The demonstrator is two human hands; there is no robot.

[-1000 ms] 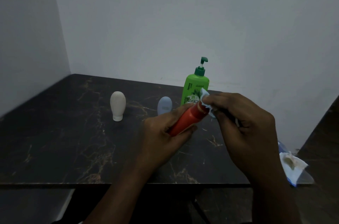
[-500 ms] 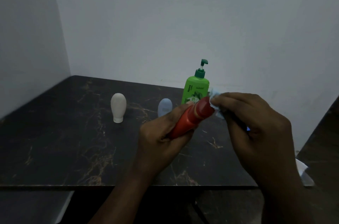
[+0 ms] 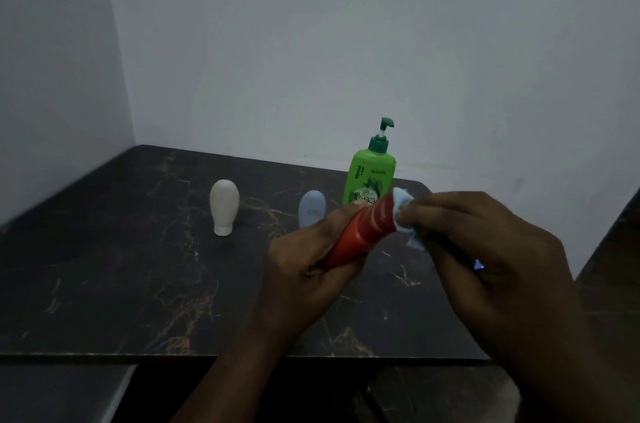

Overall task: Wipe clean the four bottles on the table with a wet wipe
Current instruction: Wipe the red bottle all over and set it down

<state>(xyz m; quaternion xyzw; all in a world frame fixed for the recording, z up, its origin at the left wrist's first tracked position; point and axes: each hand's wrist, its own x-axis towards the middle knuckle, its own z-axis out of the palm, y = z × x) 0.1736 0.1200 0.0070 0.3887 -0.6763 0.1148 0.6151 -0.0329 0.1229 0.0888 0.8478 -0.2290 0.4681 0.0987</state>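
My left hand (image 3: 304,270) grips a red bottle (image 3: 363,232), tilted with its upper end pointing up and to the right above the table. My right hand (image 3: 485,256) pinches a pale blue wet wipe (image 3: 403,211) against that upper end. A green pump bottle (image 3: 370,176) stands upright just behind the red one. A small light blue bottle (image 3: 311,207) stands to its left, partly hidden by my left hand. A cream bottle (image 3: 224,206) stands cap-down farther left.
The dark marble-patterned table (image 3: 121,277) sits in a corner between a left wall and a back wall. Its front edge runs below my wrists. Dark floor shows to the right of the table.
The wipe has slid up to the very end of the red bottle. The view has lifted a little, so the wipe pack at the right edge is out of sight.
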